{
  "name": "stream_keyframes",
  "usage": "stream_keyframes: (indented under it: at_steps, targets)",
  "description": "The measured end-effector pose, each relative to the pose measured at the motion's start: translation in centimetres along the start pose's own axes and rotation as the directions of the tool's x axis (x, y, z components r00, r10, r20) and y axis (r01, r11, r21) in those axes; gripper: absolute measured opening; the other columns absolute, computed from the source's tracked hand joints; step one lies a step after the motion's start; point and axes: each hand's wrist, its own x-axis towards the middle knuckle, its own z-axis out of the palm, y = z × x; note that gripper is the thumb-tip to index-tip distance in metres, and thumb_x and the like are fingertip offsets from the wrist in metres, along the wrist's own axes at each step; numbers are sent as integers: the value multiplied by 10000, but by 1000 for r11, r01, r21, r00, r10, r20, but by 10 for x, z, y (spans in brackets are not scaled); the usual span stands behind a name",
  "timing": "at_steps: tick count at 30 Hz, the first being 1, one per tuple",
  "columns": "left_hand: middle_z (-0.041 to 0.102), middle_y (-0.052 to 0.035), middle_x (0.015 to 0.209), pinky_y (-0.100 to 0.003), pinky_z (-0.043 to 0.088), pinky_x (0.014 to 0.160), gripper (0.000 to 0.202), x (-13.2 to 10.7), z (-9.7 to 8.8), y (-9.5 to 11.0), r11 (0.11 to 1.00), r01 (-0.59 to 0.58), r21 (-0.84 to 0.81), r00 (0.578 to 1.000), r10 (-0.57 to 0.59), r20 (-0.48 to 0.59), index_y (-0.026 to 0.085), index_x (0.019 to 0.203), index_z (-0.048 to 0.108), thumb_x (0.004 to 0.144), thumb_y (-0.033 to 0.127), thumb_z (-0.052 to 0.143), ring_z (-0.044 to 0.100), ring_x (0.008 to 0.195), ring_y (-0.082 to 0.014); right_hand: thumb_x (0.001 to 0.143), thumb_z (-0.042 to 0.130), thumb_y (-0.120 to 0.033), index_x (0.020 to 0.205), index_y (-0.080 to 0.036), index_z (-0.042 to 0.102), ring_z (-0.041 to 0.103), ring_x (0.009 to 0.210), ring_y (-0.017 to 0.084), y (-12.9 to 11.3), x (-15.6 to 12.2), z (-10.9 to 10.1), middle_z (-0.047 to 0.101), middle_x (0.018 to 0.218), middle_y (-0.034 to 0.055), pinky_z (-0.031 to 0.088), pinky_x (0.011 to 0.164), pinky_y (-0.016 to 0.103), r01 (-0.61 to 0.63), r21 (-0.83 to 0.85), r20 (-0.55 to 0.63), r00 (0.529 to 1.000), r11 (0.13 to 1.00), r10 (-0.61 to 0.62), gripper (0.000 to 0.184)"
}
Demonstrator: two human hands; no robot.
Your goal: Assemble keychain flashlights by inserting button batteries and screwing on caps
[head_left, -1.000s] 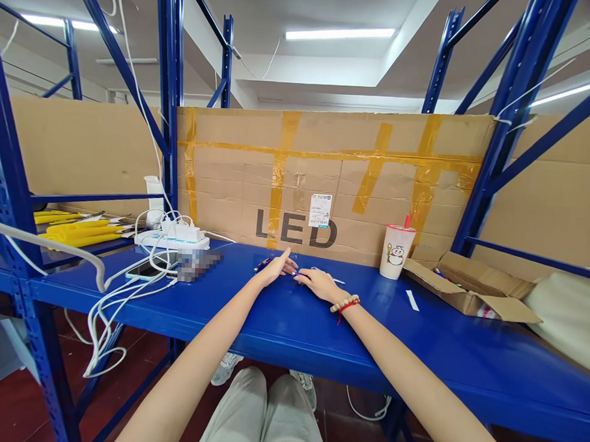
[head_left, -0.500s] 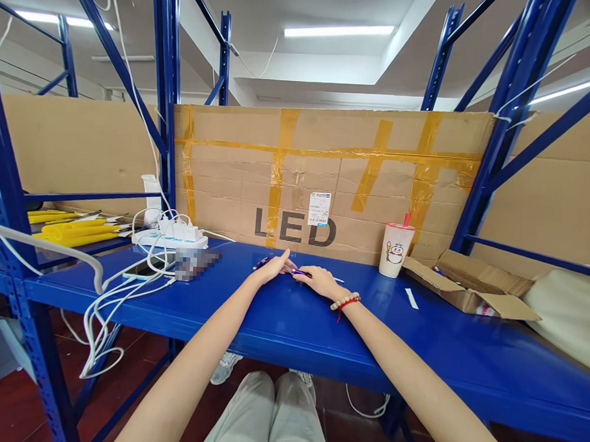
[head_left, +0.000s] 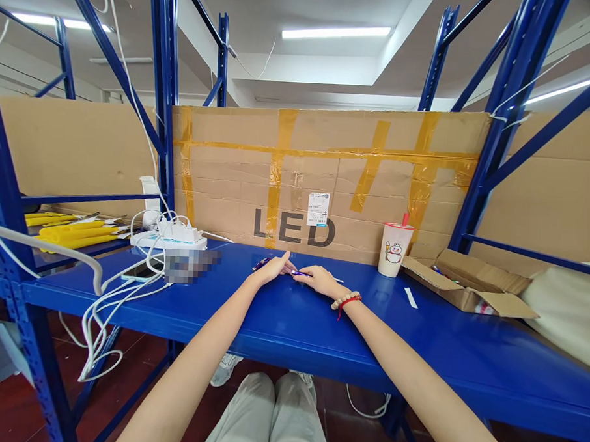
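My right hand rests on the blue tabletop, its fingers closed over a slim purple pen. One end of that pen points left, toward the fingertips of my left hand; a thin pale end shows past the right knuckles. My left hand lies just to the left, fingers stretched and thumb raised apart. Beside its outer edge a second dark purple pen sticks out, partly covered by the hand. Whether the left fingers touch the first pen I cannot tell.
Right of the hands stand a white cup with a red straw and an open cardboard box; a white strip lies nearby. To the left, a power strip trails tangled white cables. A cardboard panel backs the blue table.
Both hands and the pens hold their places. The whole view has shifted very slightly to the left.
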Motion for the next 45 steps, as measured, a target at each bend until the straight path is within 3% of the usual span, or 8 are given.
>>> stream_keyframes:
  at_steps: [10, 18, 30, 45]
  targets:
    - [699, -125, 977, -336, 408, 905, 724, 0, -1, -2, 999, -32, 26, 999, 31, 40, 105, 839, 718, 848, 620, 210, 590, 998, -257, 844, 405, -578, 684, -191, 630, 496, 590, 128, 1, 1, 1, 566, 605, -9, 287, 536, 240, 32, -46, 13, 999, 998, -31, 476]
    - [702, -89, 978, -339, 395, 921, 710, 0, -1, -2, 998, -27, 57, 998, 24, 54, 129, 867, 720, 872, 591, 180, 587, 1009, -241, 856, 419, -536, 744, -194, 630, 509, 572, 123, -2, -1, -1, 558, 594, -19, 310, 550, 235, 10, 7, 53, 999, 1000, -11, 417]
    - [699, -107, 983, -343, 391, 928, 678, -1, 0, 0, 999, -26, 31, 999, 25, 46, 112, 886, 715, 892, 537, 186, 595, 999, -236, 857, 400, -541, 786, -191, 657, 521, 601, 134, 2, 0, 0, 590, 624, -3, 324, 568, 242, 33, 15, 49, 998, 999, -33, 439]
    - [705, -113, 953, -328, 413, 914, 690, -5, 1, 5, 999, -25, 29, 999, 23, 41, 111, 842, 720, 852, 606, 240, 598, 987, -240, 849, 424, -533, 671, -183, 601, 488, 558, 113, 3, 1, 1, 544, 581, -20, 292, 532, 233, 27, 8, 43, 999, 1000, -27, 431]
